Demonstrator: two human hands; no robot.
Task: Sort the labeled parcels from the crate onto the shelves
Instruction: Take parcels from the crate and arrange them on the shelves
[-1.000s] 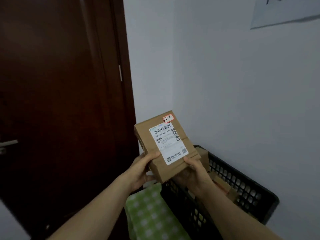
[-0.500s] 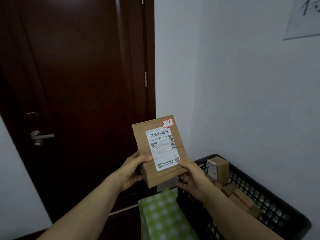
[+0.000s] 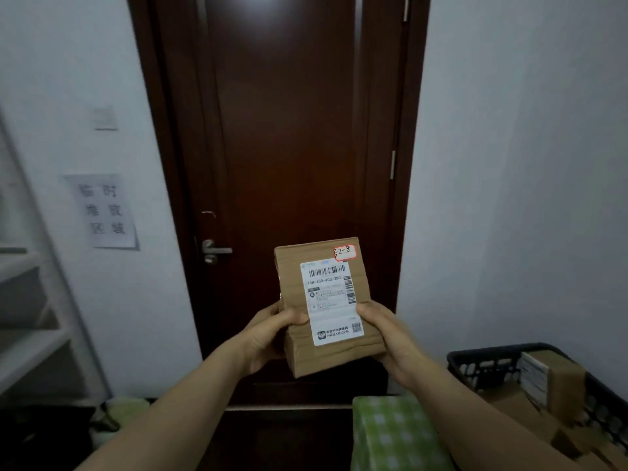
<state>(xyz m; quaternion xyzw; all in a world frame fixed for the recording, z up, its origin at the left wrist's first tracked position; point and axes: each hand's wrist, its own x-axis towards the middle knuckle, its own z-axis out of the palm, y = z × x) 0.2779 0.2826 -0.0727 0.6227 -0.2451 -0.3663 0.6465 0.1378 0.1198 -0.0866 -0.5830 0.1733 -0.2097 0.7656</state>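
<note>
Both hands on one upright parcel [image 3: 326,300].
Left hand [image 3: 268,334] and right hand [image 3: 387,338] curl round its lower sides; shelves [image 3: 34,345] lie leftward.

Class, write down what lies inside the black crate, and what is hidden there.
Inside the black crate lie brown cardboard parcels; one taller parcel stands above them, with a white label. The crate's floor and any parcels underneath are covered.

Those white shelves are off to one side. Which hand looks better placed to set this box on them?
Probably the left hand. Both hands grip the parcel, but the shelves stand on the left, while the right hand is on the crate side.
</note>
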